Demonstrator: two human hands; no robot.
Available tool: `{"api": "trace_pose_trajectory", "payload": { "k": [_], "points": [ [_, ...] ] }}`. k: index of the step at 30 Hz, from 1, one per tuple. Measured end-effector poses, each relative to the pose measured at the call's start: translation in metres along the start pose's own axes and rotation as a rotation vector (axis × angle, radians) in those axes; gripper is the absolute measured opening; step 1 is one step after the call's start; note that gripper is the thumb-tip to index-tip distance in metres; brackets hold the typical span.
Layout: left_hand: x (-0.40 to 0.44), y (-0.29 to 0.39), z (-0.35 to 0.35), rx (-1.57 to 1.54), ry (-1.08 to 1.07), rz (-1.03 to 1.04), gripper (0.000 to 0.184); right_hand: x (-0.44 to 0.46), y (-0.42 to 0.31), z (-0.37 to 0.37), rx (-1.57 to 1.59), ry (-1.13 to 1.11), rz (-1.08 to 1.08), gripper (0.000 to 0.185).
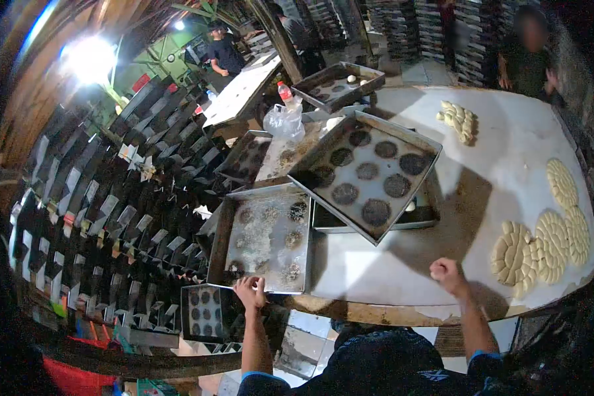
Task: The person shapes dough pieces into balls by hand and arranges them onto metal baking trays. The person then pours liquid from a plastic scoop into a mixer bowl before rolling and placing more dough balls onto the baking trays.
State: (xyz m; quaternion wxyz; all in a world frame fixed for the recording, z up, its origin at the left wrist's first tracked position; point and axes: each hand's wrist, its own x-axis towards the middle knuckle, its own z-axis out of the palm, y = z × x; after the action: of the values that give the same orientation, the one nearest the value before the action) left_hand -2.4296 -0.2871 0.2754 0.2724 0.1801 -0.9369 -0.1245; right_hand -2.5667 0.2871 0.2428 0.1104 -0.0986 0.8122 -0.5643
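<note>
My left hand (249,292) is at the near rim of a square metal baking tray (308,247), its fingers curled over the edge. White powder lies over the dark round marks in this tray. Above the white tabletop (376,277), my right hand (447,274) is closed in a fist; what it holds, if anything, is hidden. A second tray (366,171) with dark round marks sits tilted across another tray (431,216), to the right of the powdered one. Flat rounds of cut dough pieces (513,254) lie to the right of my right hand.
More dough (457,122) lies at the table's far side, near a person (531,59). A plastic bag (285,122), a bottle (284,92) and a tray (338,86) stand at the far left. Stacked dark trays (112,218) fill the left side.
</note>
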Motion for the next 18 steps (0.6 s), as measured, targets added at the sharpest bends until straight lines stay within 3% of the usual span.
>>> {"api": "trace_pose_trajectory", "payload": {
  "k": [2,3,6,7,8,10,11,12,14,15,16,17,18],
  "points": [
    [0.003,-0.008,0.001,-0.157,0.091,-0.038,0.025,-0.014,-0.062,0.021,-0.330,0.230,-0.326,0.012],
    [0.006,0.005,-0.004,-0.271,0.159,-0.112,0.024,-0.016,-0.062,0.032,-0.364,0.233,-0.377,0.020],
    [0.013,0.060,-0.024,-0.229,0.294,-0.060,0.020,-0.018,-0.001,0.057,-0.435,0.131,-0.363,0.029],
    [0.013,0.067,-0.018,-0.226,0.327,0.016,0.015,-0.024,-0.003,0.053,-0.528,0.054,-0.285,0.042],
    [0.015,0.089,-0.021,-0.297,0.319,0.117,0.012,-0.023,-0.005,0.054,-0.529,0.063,-0.299,0.042],
    [0.005,0.129,-0.008,-0.507,0.287,0.176,0.012,-0.034,0.000,0.061,-0.518,0.325,-0.224,0.056],
    [0.004,0.156,-0.006,-0.528,0.224,0.234,0.010,-0.032,0.020,0.069,-0.494,0.379,-0.185,0.068],
    [-0.002,0.185,-0.007,-0.468,0.186,0.391,0.006,-0.034,0.042,0.067,-0.500,0.375,-0.182,0.068],
    [-0.019,0.226,0.021,-0.595,0.019,0.595,0.009,-0.031,0.028,0.054,-0.547,0.123,-0.072,0.073],
    [-0.028,0.249,0.045,-0.675,-0.066,0.661,0.017,-0.029,-0.040,0.034,-0.453,-0.081,0.162,0.073],
    [-0.031,0.274,0.053,-0.781,-0.274,0.751,0.027,-0.034,-0.032,0.031,-0.458,-0.083,0.165,0.073],
    [-0.044,0.289,0.072,-0.616,-0.338,0.875,0.041,-0.038,-0.018,0.029,-0.516,0.058,0.029,0.070],
    [-0.058,0.309,0.096,-0.616,-0.634,0.792,0.058,-0.042,-0.010,0.025,-0.572,0.201,-0.107,0.068]
  ]
}}
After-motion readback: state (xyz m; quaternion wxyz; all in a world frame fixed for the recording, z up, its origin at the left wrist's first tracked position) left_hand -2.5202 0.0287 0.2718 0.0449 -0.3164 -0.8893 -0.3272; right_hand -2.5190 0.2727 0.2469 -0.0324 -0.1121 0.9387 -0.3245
